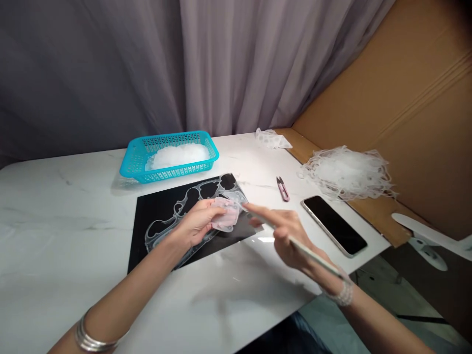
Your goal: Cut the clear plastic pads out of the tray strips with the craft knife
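Note:
My left hand [199,221] pinches a small translucent, rubbery-looking piece [225,215] with rounded corners, holding it over the black sheet [147,209]. In my right hand [289,233] lies a long, slim, pale stick-like tool [313,256], its back end reaching toward the wrist. The right index finger stretches along the tool toward the piece's right edge. The tool's tip is blurred, so I cannot tell whether it touches the piece. Under the left hand, a clear sheet with rounded cut-outs [180,204] spreads across the black sheet.
A blue basket [167,175] holding a pile of whitish translucent pieces stands at the back. To the right are pink-handled thread snips [283,190], a phone [335,226], a heap of clear scraps [348,172] and a crumpled clear bundle [273,139]. A cardboard panel [398,108] borders the right.

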`<state>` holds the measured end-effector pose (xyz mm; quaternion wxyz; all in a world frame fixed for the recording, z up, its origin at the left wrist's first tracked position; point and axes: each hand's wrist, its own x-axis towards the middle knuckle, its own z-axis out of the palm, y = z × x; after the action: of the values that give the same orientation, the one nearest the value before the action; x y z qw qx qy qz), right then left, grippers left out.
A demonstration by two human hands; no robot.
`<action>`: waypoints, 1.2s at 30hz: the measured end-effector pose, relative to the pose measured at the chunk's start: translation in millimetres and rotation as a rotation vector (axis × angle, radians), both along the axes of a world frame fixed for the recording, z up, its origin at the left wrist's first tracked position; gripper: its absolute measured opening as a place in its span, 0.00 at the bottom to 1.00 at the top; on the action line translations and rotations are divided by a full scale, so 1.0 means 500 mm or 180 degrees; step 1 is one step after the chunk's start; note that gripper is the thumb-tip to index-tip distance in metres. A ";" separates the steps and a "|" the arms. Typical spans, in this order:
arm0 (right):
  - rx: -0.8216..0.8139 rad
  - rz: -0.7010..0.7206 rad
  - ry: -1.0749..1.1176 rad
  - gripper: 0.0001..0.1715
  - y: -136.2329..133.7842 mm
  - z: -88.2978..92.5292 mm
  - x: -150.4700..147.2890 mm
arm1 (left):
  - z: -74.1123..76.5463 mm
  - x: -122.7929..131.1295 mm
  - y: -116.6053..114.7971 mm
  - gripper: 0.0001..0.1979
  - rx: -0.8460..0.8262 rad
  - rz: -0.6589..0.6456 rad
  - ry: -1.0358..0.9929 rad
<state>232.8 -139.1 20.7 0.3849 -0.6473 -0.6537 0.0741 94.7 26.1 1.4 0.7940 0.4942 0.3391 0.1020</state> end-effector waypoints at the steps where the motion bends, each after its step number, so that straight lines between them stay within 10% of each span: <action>1: -0.0063 -0.0341 0.0229 0.47 0.000 0.001 0.012 | -0.001 -0.005 0.000 0.14 0.0017 -0.0023 0.0032; 7: -0.0529 -0.0394 0.1315 0.21 0.085 -0.001 0.056 | 0.001 -0.020 -0.004 0.14 0.0371 -0.0212 0.0126; 13: -0.0979 0.0383 0.1754 0.23 0.146 -0.035 0.056 | -0.012 -0.011 -0.008 0.12 0.1224 -0.0019 0.0213; 24: -0.0765 0.0346 0.2284 0.18 0.135 -0.038 0.054 | -0.006 -0.015 -0.010 0.11 0.2102 0.0027 0.0468; 36: -0.0208 -0.0283 0.0907 0.14 0.148 -0.043 0.022 | 0.002 -0.006 -0.051 0.09 0.2913 0.0584 0.0409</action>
<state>243.8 -65.3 -0.9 0.4554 -0.6707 -0.5604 0.1693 91.6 0.7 2.7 0.4596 0.7667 0.3500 0.2800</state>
